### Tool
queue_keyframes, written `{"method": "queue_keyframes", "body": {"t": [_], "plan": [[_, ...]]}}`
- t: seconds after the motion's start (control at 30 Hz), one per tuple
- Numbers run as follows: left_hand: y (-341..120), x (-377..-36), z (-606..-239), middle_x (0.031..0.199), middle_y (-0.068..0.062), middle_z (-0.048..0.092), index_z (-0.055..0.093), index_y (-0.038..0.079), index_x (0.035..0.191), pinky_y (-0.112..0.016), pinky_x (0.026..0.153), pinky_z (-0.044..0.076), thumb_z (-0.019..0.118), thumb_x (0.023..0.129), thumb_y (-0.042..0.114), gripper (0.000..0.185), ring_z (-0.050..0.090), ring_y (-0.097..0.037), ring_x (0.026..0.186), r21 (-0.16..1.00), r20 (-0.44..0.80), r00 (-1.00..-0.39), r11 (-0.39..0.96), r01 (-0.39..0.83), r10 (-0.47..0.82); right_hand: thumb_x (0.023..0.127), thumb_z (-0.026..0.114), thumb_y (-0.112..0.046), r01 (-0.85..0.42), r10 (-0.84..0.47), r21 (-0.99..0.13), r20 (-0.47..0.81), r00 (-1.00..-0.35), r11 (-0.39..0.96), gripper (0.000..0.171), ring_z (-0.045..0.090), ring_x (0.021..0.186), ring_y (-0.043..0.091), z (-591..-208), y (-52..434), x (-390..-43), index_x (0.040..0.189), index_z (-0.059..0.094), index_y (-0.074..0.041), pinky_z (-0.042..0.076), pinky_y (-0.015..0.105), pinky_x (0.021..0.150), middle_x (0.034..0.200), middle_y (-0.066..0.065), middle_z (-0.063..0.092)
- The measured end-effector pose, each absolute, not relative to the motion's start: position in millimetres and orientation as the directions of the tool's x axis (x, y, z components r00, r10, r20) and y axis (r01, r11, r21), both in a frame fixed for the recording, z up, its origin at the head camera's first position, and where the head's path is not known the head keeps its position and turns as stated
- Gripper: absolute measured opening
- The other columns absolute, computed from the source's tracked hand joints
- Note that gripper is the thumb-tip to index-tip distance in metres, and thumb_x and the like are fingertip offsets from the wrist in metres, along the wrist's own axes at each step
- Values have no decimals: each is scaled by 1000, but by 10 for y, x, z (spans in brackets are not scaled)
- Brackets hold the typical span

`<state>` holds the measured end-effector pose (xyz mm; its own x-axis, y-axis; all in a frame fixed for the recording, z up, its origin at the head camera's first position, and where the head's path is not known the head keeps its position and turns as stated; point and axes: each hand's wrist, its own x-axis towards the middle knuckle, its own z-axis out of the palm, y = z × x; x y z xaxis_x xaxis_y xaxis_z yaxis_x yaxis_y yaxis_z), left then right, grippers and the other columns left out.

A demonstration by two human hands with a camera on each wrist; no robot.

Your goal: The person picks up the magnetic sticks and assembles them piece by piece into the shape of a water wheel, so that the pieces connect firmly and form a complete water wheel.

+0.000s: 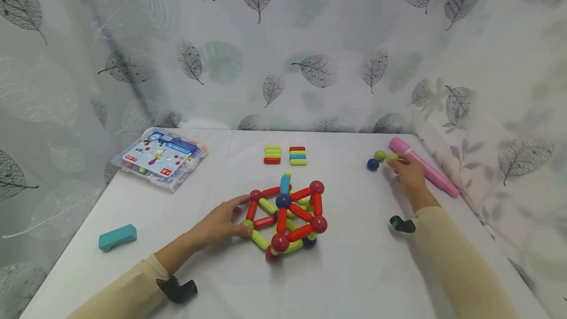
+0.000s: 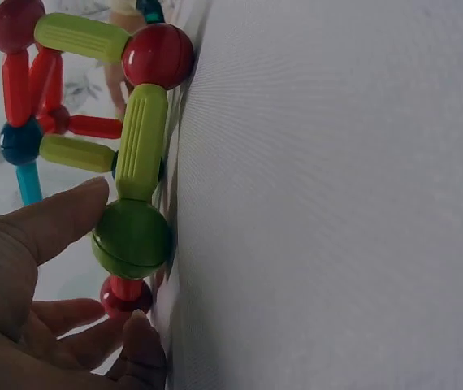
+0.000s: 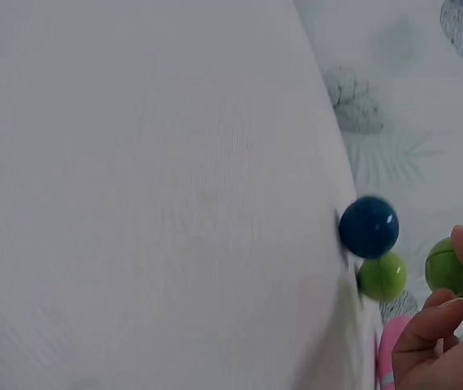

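A: Head view, biggest first: white table [image 1: 363, 279], leaf-print curtain [image 1: 310, 43] behind and to both sides. Toy packet [image 1: 160, 157] far left, pink tube [image 1: 423, 166] along the right edge.

B: Centre?

A: Stick-and-ball frame [image 1: 288, 218] standing mid-table: red and green sticks, red and blue balls, one blue stick poking up on top. Two small stacks of spare sticks [image 1: 285, 155] behind it, well apart from it. Teal block [image 1: 117, 237] near left.

B: Hands?

A: Left hand [image 1: 221, 220] is at the frame's left side. Left wrist view shows the thumb against a green corner ball [image 2: 131, 239] and fingertips at a red ball [image 2: 123, 296] beneath it, fingers only loosely bent, bracing rather than wrapped.

B: Right?

A: Right hand [image 1: 409, 171] is far right, just beside the tube. It pinches a green ball [image 3: 449, 266] between thumb and fingertips. Whether that ball rests on the table, can't tell.

B: Loose ones?

A: Another green ball [image 3: 382, 276] and a dark blue ball [image 3: 368, 227] sit touching each other on the table, just left of the pinched one.
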<state>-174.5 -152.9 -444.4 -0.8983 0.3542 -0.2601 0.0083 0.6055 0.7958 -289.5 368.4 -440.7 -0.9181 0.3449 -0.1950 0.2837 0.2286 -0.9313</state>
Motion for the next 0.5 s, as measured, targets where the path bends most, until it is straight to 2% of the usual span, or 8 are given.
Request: {"method": "queue_keyframes", "body": {"t": [0.07, 0.2, 0.27, 0.37, 0.5], "plan": [[-1529, -1764, -4444, 144, -6, 54, 42, 23, 156, -53, 99, 53, 86, 80, 34, 88, 51, -30, 131, 779, -260, -897, 626, 24, 358, 97, 70, -21, 228, 296, -966, -183, -938, 124, 47, 51, 82, 8, -4319, 3556, -2826, 141, 54, -11, 45, 18, 60, 103, -12, 56], [-1557, -1838, -4437, 140, -5, 56, 42, 24, 156, -48, 94, 56, 85, 81, 33, 87, 53, -27, 127, 761, -262, -888, 647, 51, 379, 97, 72, -20, 167, 112, -986, -168, -979, -23, 30, 51, 78, 8, -4208, 3219, -2715, 125, 61, -18, 43, 18, 58, 102, -9, 61], [-1580, -1908, -4437, 143, -6, 55, 40, 22, 157, -48, 95, 56, 82, 83, 31, 85, 53, -28, 128, 763, -245, -869, 638, 100, 429, 97, 71, -20, 164, 22, -986, -164, -986, -20, 29, 51, 77, 9, -4194, 3021, -2661, 124, 62, -17, 43, 19, 59, 102, -8, 62], [-1606, -2036, -4431, 150, -3, 51, 38, 23, 158, -49, 98, 55, 80, 85, 28, 84, 52, -28, 129, 772, -233, -833, 616, 155, 502, 97, 72, -23, 180, -83, -983, -183, -980, 40, 36, 52, 82, 13, -4199, 2714, -2582, 131, 61, -15, 45, 20, 63, 107, -5, 62], [-1606, -2202, -4428, 155, -2, 47, 34, 25, 160, -50, 100, 53, 77, 87, 27, 85, 51, -28, 130, 783, -238, -781, 589, 197, 577, 97, 71, -27, 180, -198, -976, -201, -959, 122, 47, 52, 95, 25, -4198, 2347, -2500, 140, 57, -14, 48, 23, 69, 119, 2, 60]]}}
